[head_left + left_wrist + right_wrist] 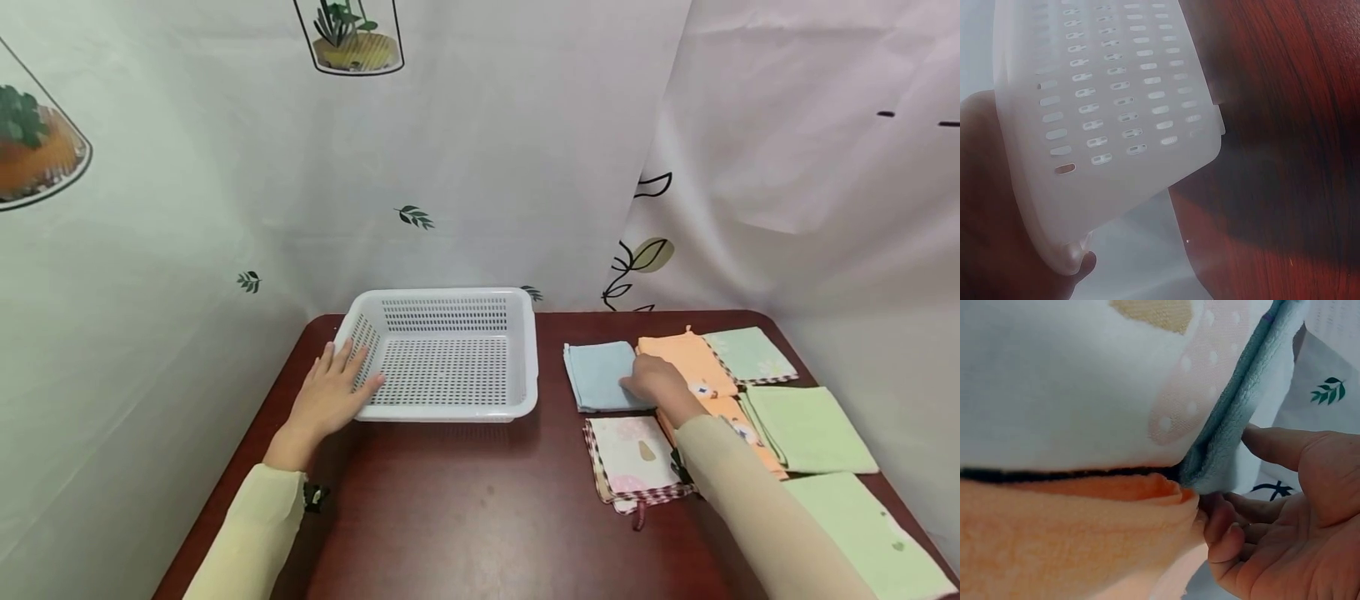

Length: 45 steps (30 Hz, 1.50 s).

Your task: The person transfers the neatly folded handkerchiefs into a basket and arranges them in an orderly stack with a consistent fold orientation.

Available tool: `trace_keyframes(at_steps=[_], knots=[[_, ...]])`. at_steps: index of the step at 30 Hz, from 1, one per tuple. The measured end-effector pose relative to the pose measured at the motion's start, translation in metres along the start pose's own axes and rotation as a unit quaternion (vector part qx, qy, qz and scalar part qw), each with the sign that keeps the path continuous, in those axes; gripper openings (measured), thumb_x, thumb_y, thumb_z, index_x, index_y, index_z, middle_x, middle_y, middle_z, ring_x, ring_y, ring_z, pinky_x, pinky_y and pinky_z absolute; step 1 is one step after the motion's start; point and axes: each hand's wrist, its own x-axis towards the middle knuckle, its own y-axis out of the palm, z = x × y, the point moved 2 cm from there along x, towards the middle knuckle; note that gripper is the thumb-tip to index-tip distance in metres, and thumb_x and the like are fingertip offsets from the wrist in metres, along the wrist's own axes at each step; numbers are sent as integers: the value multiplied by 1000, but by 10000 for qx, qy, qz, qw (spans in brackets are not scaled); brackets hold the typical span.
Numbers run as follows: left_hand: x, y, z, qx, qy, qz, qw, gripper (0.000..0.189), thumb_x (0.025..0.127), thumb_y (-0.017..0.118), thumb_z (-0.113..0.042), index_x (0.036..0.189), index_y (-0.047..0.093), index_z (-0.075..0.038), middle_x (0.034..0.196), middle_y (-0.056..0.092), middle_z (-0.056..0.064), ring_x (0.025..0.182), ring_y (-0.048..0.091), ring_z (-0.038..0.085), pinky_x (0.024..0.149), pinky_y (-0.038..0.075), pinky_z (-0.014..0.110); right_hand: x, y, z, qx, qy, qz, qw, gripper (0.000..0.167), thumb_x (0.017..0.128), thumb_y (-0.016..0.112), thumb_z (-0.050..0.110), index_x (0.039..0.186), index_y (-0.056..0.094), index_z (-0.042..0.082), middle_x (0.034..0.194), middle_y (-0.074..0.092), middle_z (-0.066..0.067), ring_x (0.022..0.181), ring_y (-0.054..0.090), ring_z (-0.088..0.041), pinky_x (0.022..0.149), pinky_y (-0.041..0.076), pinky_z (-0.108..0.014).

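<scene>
The left hand (330, 400) lies with spread fingers across the left rim of a white perforated plastic basket (446, 413). Its palm side meets the rim beside the basket's outer wall (1104, 194) in the left wrist view. On the right, the right hand (660, 385) pinches the right edge of a folded light blue towel (600, 375), still flat on the table. Close up, the thumb (1279, 445) presses the blue edge (1225, 434) while curled fingers go beneath it. An orange towel (1072, 544) and a white patterned towel (1054, 381) adjoin the pinch.
Two orange folded towels (693, 358), a pale green one with checked trim (750, 354), and two light green ones (813, 429) lie on the right. A white checked-edge towel stack (630, 458) sits nearer. White printed cloth (480, 167) hangs behind the dark red table (450, 517).
</scene>
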Motion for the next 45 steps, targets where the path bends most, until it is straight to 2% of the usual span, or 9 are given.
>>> trace_keyframes(at_steps=[9, 13, 18, 22, 26, 31, 33, 38, 45], knots=[[1, 3, 0, 3, -10, -42, 10000, 84, 100, 41, -63, 159, 29, -4, 166, 15, 25, 154, 1, 48, 121, 8, 65, 10, 1, -3, -31, 179, 91, 9998, 59, 96, 65, 27, 132, 51, -18, 103, 63, -24, 84, 55, -29, 73, 48, -39], [2, 4, -1, 27, -49, -35, 10000, 84, 100, 41, -64, 159, 30, -5, 167, 16, 24, 154, 0, 47, 121, 7, 64, 11, -1, -4, 101, 174, 109, 9997, 59, 95, 66, 27, 130, 51, -18, 99, 62, -21, 82, 55, -28, 71, 47, -37], [2, 3, -1, 46, -64, -43, 10000, 80, 101, 45, -58, 159, 30, -5, 166, 16, 24, 154, 1, 48, 121, 8, 64, 10, -5, -7, 439, -3, 47, 9990, 45, 94, 63, 22, 116, 57, -16, 85, 56, -16, 75, 52, -26, 64, 45, -35], [2, 2, -3, 63, -68, -16, 10000, 79, 101, 47, -55, 159, 30, -4, 166, 17, 25, 153, 2, 49, 121, 8, 65, 9, -10, -10, 716, -173, -13, 9973, 30, 93, 62, 19, 101, 56, -9, 83, 53, -15, 75, 51, -26, 63, 45, -34], [1, 1, -3, 55, -94, 2, 9999, 80, 101, 46, -56, 159, 30, -4, 166, 16, 25, 153, 1, 49, 121, 7, 65, 7, -15, -10, 1013, -286, -6, 9944, 29, 94, 60, 19, 103, 55, -8, 97, 57, -22, 85, 53, -30, 71, 49, -40], [2, 2, -1, 78, -108, 4, 9999, 81, 100, 45, -60, 159, 30, -5, 166, 16, 25, 153, 1, 49, 121, 6, 64, 2, -20, -7, 1451, -368, -72, 9887, 51, 99, 55, 23, 134, 49, -15, 135, 49, -36, 117, 53, -45, 97, 48, -54], [2, 2, -1, 76, -105, 3, 9999, 82, 100, 44, -60, 159, 30, -5, 166, 16, 25, 153, 1, 49, 121, 7, 65, -1, -22, -6, 1673, -409, -102, 9850, 56, 100, 53, 23, 140, 44, -15, 142, 44, -37, 123, 50, -47, 101, 46, -56], [2, 3, 0, 81, -96, -14, 9999, 83, 100, 43, -61, 159, 30, -5, 166, 16, 25, 153, 2, 49, 121, 8, 65, -7, -26, -3, 2313, -423, -84, 9719, 51, 100, 53, 22, 139, 44, -10, 141, 42, -35, 116, 49, -43, 92, 49, -50], [2, 3, 0, 93, -98, -21, 9999, 83, 100, 43, -62, 159, 30, -5, 166, 16, 25, 153, 2, 49, 121, 8, 65, -11, -35, 3, 2556, -556, -215, 9649, 41, 100, 55, 22, 130, 51, -6, 132, 48, -31, 102, 55, -35, 74, 51, -36]])
